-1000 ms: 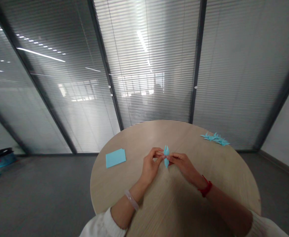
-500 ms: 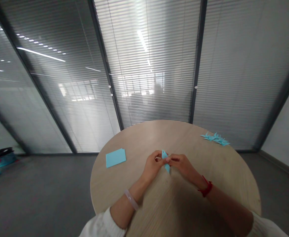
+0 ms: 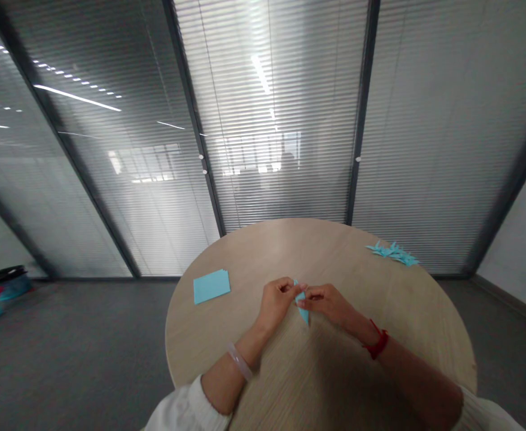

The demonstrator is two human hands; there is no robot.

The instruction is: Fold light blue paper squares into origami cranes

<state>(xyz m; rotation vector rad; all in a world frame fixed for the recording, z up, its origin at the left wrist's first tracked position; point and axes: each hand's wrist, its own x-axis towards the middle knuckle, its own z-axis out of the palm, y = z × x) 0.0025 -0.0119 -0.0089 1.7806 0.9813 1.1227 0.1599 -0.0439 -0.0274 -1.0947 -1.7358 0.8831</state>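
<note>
The left hand (image 3: 277,299) and right hand (image 3: 328,301) pinch the blue folded paper (image 3: 303,312) just above the middle of the round table (image 3: 379,335), fingertips closed on its upper end, where an uneven tug could likely tear or skew the narrow crease

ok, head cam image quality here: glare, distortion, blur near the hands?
Head view: heavy wide-angle bending toward the edges; ceiling-light glare streaks on the glass partition; left hand, right hand and folded blue paper small, slightly soft; arms cast shadow on the table.
</note>
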